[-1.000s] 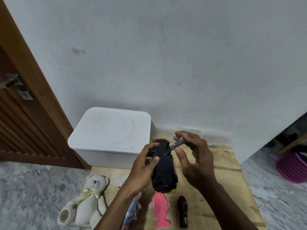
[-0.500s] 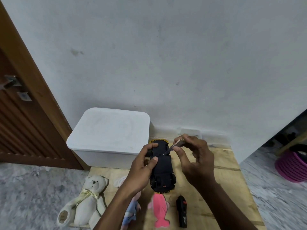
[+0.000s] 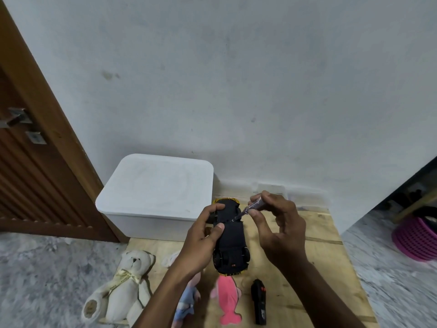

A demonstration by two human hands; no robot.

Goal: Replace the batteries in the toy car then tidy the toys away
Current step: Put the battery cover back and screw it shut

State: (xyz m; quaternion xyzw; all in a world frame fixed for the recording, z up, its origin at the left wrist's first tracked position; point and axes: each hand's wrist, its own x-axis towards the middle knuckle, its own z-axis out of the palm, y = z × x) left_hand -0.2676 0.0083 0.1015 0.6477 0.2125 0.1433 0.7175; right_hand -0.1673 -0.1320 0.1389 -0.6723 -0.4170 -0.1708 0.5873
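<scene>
White box (image 3: 156, 185) lidded, contents hidden; toy car (image 3: 231, 235) outside it.

Grips upturned car (image 3: 230, 235) with left hand (image 3: 201, 247) mid-frame; pinches screwdriver (image 3: 254, 205) in right hand (image 3: 279, 223), tip on underside. Lower frame: bear (image 3: 127, 285), pink toy (image 3: 227, 297), remote (image 3: 259, 301) on bench (image 3: 319, 268).

wooden board (image 3: 331, 256) beneath pink toy (image 3: 227, 301), remote (image 3: 259, 304)

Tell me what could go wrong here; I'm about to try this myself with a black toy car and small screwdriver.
The left hand holds the black toy car above the wooden board, so the small translucent-handled screwdriver pinched by the right hand could slip toward the holding thumb. Anything it loosens might drop among the pink fish toy and black remote control below.
</scene>
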